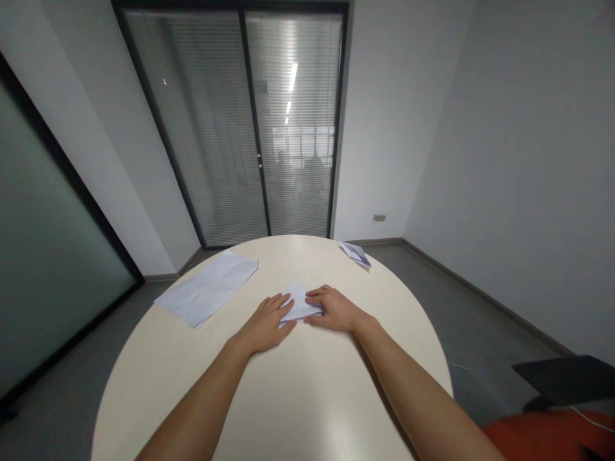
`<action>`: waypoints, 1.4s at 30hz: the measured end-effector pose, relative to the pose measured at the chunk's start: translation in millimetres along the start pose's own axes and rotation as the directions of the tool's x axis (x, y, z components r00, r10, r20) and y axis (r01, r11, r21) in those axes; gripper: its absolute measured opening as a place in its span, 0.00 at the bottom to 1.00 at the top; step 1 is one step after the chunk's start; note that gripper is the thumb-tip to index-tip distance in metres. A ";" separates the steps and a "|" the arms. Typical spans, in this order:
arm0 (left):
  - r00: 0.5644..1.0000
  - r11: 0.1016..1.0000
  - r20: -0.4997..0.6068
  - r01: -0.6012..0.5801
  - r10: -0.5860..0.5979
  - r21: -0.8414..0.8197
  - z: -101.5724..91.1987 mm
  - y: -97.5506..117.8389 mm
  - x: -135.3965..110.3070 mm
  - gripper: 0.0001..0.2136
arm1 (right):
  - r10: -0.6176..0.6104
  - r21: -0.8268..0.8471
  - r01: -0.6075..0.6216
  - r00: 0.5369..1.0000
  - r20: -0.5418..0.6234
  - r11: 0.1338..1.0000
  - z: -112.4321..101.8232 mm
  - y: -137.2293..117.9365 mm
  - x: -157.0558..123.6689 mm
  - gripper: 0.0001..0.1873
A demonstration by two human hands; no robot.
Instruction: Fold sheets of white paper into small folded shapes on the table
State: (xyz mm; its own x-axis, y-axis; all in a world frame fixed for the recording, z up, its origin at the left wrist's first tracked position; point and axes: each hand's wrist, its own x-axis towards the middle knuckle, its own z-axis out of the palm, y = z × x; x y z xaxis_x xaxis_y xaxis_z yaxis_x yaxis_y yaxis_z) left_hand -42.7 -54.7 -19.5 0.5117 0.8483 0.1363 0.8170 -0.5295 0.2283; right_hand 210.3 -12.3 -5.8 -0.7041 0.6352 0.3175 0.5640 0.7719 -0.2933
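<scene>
A small folded sheet of white paper (298,304) lies in front of me on the round table, its pointed end away from me. My left hand (269,323) is on its left side, fingers over the paper and thumb by the near edge. On the right side, my right hand (334,310) grips the sheet with bent fingers on top and the thumb along the near edge. Both hands partly cover the paper, so its corners are hidden.
Larger creased white sheets (211,288) lie on the table (288,397) at the left. A folded printed paper (355,253) rests near the far right edge. Beyond stand glass doors with blinds (298,160). A red chair (542,435) and a black flat object (567,378) are at lower right.
</scene>
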 end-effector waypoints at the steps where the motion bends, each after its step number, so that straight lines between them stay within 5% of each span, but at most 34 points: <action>1: 1.000 1.000 -0.025 -0.012 0.012 -0.004 0.8 -0.5 0.2 0.27 | 0.005 0.012 -0.005 1.000 -0.009 1.000 0.1 1.2 -0.5 0.22; 10: 0.981 0.994 -0.183 0.051 -0.068 -0.097 -6.2 0.9 5.8 0.17 | 0.102 0.024 -0.101 0.994 -0.040 0.995 0.7 4.1 -1.0 0.18; 30: 0.956 0.966 -0.157 0.235 -0.249 -0.105 -7.7 -2.9 5.8 0.15 | 0.202 -0.001 -0.202 0.979 -0.029 0.979 5.9 4.9 1.2 0.20; 37: 0.966 0.993 -0.231 0.115 -0.116 -0.018 -8.4 0.1 8.7 0.21 | 0.181 -0.040 -0.184 0.982 -0.060 0.982 7.4 3.3 1.4 0.22; 42: 0.989 0.998 -0.136 0.060 -0.055 0.036 -10.5 9.3 10.0 0.18 | 0.216 -0.126 -0.231 0.969 -0.121 0.965 6.4 -10.4 8.1 0.19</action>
State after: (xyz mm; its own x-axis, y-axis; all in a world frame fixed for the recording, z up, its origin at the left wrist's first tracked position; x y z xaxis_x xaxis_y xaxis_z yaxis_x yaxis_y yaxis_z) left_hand -32.8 -51.1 -5.8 0.4254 0.8688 0.2535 0.8554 -0.4774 0.2009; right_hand 196.0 -15.4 -5.9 -0.5085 0.7853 0.3531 0.7610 0.6018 -0.2423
